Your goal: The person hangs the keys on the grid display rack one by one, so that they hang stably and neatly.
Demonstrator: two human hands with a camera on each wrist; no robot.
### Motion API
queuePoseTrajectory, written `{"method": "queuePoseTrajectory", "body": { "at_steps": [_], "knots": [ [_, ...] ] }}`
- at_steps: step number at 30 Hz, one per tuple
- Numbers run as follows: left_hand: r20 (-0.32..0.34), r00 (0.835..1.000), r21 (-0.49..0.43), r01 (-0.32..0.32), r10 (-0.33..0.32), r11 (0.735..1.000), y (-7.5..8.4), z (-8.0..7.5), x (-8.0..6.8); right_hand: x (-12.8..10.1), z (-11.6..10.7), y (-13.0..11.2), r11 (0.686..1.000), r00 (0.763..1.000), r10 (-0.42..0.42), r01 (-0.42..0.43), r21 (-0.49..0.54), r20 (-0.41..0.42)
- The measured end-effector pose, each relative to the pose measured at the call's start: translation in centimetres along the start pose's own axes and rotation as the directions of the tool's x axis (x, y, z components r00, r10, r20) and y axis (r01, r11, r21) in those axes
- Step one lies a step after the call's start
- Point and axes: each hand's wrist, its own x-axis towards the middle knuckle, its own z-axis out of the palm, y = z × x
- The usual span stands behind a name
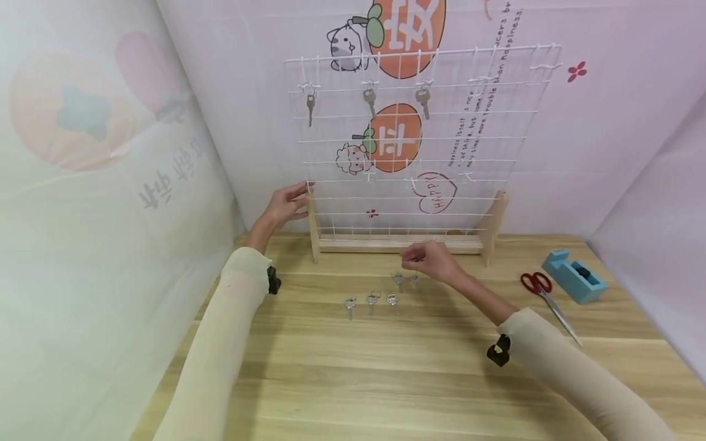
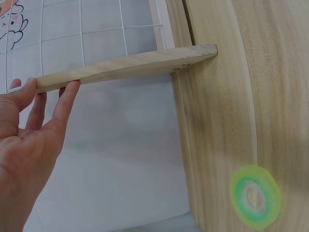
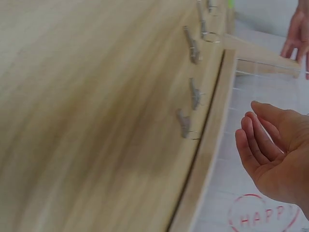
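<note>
A white wire grid rack (image 1: 408,147) stands upright in a wooden stand (image 1: 386,244). My left hand (image 1: 288,205) holds the upper end of the stand's left side post (image 2: 125,66), thumb on one side and fingertips on the other. Three keys hang from hooks in the upper row: a left key (image 1: 311,109), a middle key (image 1: 370,100) and a right key (image 1: 423,101). My right hand (image 1: 432,260) hovers just above the table keys near the stand's front, fingers loosely bent and holding nothing. Several keys with rings (image 1: 372,301) lie on the table (image 1: 309,373).
Red-handled scissors (image 1: 543,291) and a blue tape dispenser (image 1: 575,275) lie at the right. A yellow-green tape roll (image 2: 255,197) lies left of the stand. Bare hooks sit lower on the grid and at its upper right. Printed white cloth (image 1: 607,122) encloses the back and sides.
</note>
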Motion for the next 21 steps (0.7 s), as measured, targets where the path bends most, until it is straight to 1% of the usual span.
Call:
{"method": "queuePoseTrajectory", "body": {
  "at_steps": [7, 10, 14, 21],
  "knots": [
    [0.001, 1.000, 0.003, -0.001, 0.001, 1.000, 0.1, 0.0, 0.0, 0.0, 1.8, 1.9, 0.996, 0.996, 0.067, -0.070, 0.054, 0.060],
    [-0.003, 1.000, 0.007, -0.004, 0.004, 1.000, 0.1, 0.0, 0.0, 0.1, 2.5, 2.3, 0.997, 0.997, 0.049, -0.053, 0.059, 0.067],
    [0.001, 1.000, 0.004, -0.008, 0.008, 1.000, 0.1, -0.1, 0.0, 0.4, 3.2, 2.5, 0.999, 0.997, 0.029, -0.031, 0.036, 0.074],
    [0.003, 1.000, -0.001, -0.007, 0.007, 1.000, 0.0, -0.1, 0.0, 1.0, 4.1, 2.6, 0.999, 0.993, 0.036, -0.038, 0.016, 0.110]
  ]
}}
